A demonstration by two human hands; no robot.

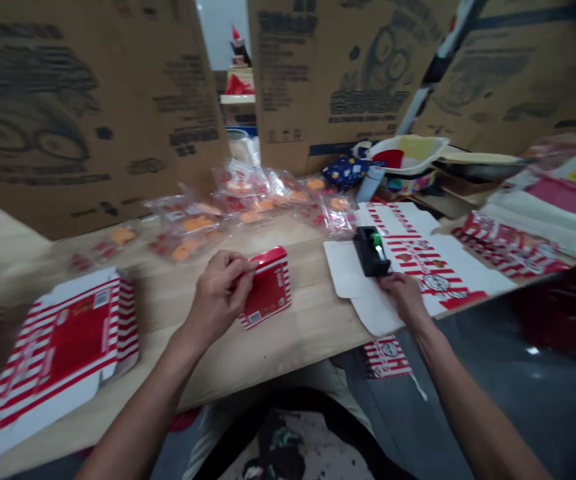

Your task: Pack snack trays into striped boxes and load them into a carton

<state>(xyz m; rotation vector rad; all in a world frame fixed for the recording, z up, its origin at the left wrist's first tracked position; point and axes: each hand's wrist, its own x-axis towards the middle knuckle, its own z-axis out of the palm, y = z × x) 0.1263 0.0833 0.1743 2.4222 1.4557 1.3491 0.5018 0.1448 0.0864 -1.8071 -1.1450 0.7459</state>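
A small red box [268, 283] with red-and-white striped edges stands tilted on the table. My left hand [225, 283] is closed on its upper left side, thumb in front. Off to the right, a black tape dispenser [371, 252] with a green core rests on flat striped cartons [418, 257]. At the dispenser's near end, my right hand [404, 295] has its fingers pinched together, touching or almost touching it. Whatever lies between those fingertips is too small and blurred to see.
Clear packets with orange pieces [253, 200] line the back of the wooden table [168, 327]. A larger striped carton [75, 340] lies at left. Behind the cartons are a bottle [371, 181] and white basin [418, 150]. Large cardboard boxes [93, 107] wall the far side.
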